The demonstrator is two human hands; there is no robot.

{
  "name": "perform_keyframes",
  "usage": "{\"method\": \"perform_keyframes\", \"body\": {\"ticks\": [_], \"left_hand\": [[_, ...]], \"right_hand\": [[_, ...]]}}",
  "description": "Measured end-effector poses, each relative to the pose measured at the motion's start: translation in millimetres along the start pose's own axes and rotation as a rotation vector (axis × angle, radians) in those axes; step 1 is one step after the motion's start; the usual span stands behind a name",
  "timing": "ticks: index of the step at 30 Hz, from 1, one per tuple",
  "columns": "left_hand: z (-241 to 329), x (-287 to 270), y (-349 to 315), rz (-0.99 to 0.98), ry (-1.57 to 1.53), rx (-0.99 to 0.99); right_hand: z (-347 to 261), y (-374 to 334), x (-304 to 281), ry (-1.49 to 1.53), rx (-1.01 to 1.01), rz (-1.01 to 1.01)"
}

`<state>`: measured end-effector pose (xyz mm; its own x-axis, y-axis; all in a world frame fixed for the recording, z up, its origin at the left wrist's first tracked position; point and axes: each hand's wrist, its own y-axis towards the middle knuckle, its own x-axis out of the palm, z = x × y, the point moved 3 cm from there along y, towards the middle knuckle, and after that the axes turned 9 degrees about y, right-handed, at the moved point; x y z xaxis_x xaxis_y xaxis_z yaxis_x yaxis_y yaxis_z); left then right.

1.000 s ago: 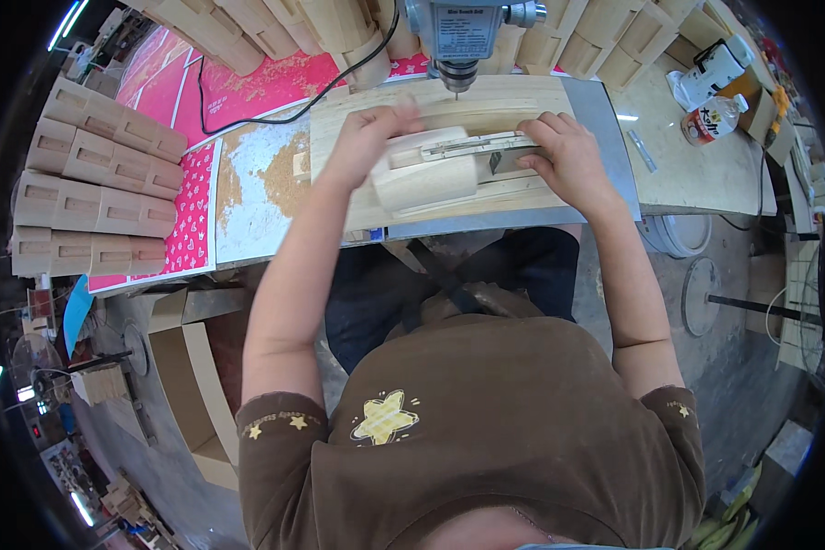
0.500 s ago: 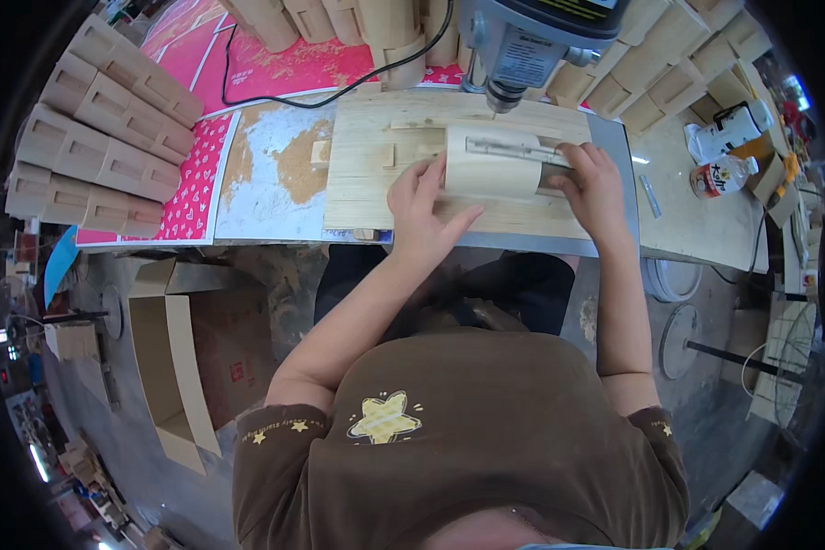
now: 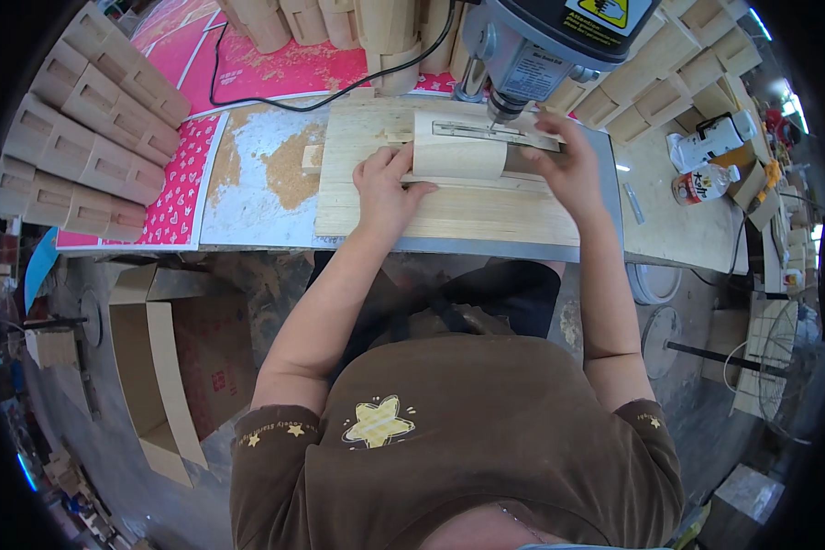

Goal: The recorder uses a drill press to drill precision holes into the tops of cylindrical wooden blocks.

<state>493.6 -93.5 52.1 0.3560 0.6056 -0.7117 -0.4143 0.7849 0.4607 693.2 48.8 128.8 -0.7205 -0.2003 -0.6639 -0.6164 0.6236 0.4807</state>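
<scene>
A pale, round-topped wooden block (image 3: pixel 458 158) lies on the plank board under the drill press (image 3: pixel 522 64). Along its top runs a slotted strip (image 3: pixel 533 140), which sticks out past the block's right end. The drill bit and chuck (image 3: pixel 504 103) stand right over the slot; whether the bit touches cannot be made out. My left hand (image 3: pixel 382 188) grips the block's left end, thumb along its near side. At the strip's right end my right hand (image 3: pixel 570 170) is raised with thumb and fingers apart, nothing visible between them.
Stacks of similar wooden pieces stand at the left (image 3: pixel 87 151) and far right (image 3: pixel 674 69). A black cable (image 3: pixel 330 103) crosses the pink sheet. Sawdust (image 3: pixel 293 170) lies left of the board (image 3: pixel 412 215). A bottle (image 3: pixel 701 186) stands at right, an open carton (image 3: pixel 160 367) below left.
The block and strip have slid away from me, bringing the slot under the bit. My left hand has closed on the block's left end. My right hand has let go of the strip.
</scene>
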Motion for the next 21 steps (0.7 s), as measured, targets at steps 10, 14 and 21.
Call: {"method": "perform_keyframes", "body": {"ticks": [10,14,21], "left_hand": [[-5,5,3,-0.054,-0.013,0.032],[-6,6,3,-0.096,-0.047,0.001],[-11,-5,1,-0.041,-0.054,0.045]], "right_hand": [[-58,133,-111,0.352,-0.050,0.377],[-90,122,-116,-0.141,-0.149,0.358],[-104,18,-77,-0.061,-0.191,0.365]]}}
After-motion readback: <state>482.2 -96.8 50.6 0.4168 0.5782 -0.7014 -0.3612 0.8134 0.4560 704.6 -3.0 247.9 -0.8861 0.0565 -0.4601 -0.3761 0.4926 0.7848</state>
